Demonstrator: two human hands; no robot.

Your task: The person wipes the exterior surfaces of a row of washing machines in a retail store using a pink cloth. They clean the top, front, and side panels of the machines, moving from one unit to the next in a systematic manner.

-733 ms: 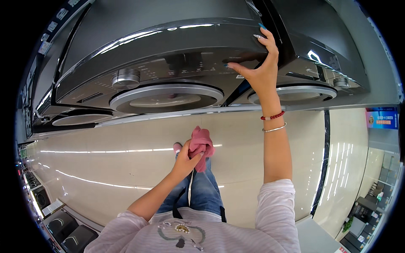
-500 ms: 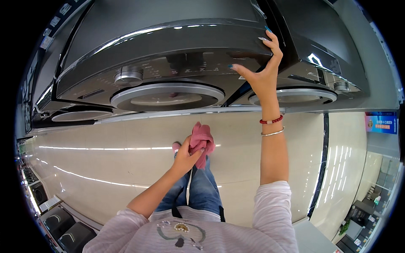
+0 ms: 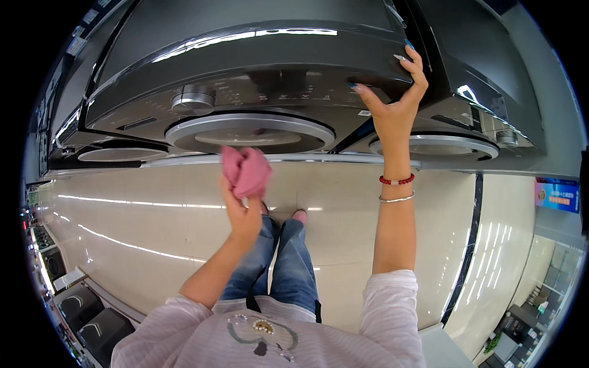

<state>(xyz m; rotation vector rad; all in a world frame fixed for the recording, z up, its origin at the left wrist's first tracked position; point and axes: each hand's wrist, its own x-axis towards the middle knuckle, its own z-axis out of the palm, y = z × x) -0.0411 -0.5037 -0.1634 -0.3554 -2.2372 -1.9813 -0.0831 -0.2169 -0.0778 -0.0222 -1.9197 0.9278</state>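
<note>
A bunched pink cloth (image 3: 246, 173) is held in my left hand (image 3: 242, 211), with the fingers closed around its lower part. It hovers just in front of the round door (image 3: 257, 145) of a dark grey front-loading washing machine (image 3: 233, 49). My right hand (image 3: 397, 98) rests at the machine's front right corner, thumb on the control panel (image 3: 276, 86) and fingers spread up along the side edge. Nothing is held in it. A silver knob (image 3: 193, 99) sticks out on the panel's left part.
Similar dark machines stand close by, one at the right (image 3: 485, 92) and one at the left (image 3: 123, 153). Shiny beige tiles (image 3: 153, 239) cover the floor around my legs. At the far right is a blue printed sign (image 3: 557, 195); dark grey boxy units (image 3: 104, 334) stand lower left.
My left hand has moved up and left with the cloth, from near my legs to in front of the washing machine door. My right hand stays on the same corner.
</note>
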